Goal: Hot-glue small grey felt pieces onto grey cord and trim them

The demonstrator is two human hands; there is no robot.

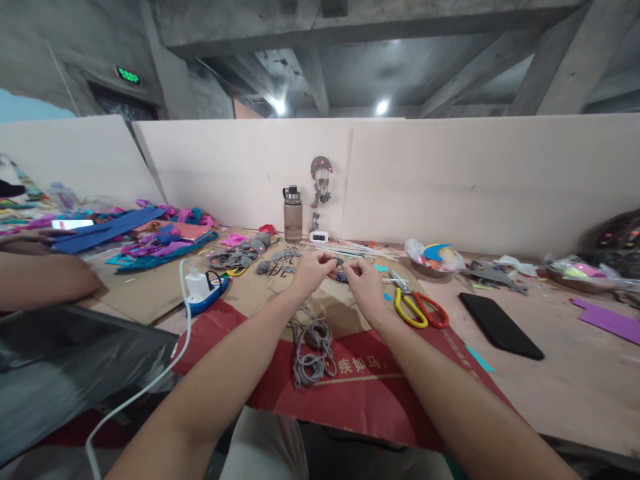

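Note:
My left hand (316,272) and my right hand (364,285) are close together over the cardboard, fingertips pinched. Between them is a small dark grey piece (341,268), mostly covered by the fingers; its exact kind is unclear. Below my wrists a loose tangle of grey yarn (313,350) lies on the red part of the cardboard sheet (370,407). Scissors (420,308) with one yellow and one red handle rest open-bladed beside my right forearm. Grey felt pieces with pink dots (237,255) lie in a heap to the left of my hands.
A bottle (293,220) and small white clock (319,237) stand near the back board, where a grey crescent hanging ornament (321,167) is fixed. A black phone (500,325) lies right. A power strip (207,293) with white cable sits left, near another person's arm (45,277).

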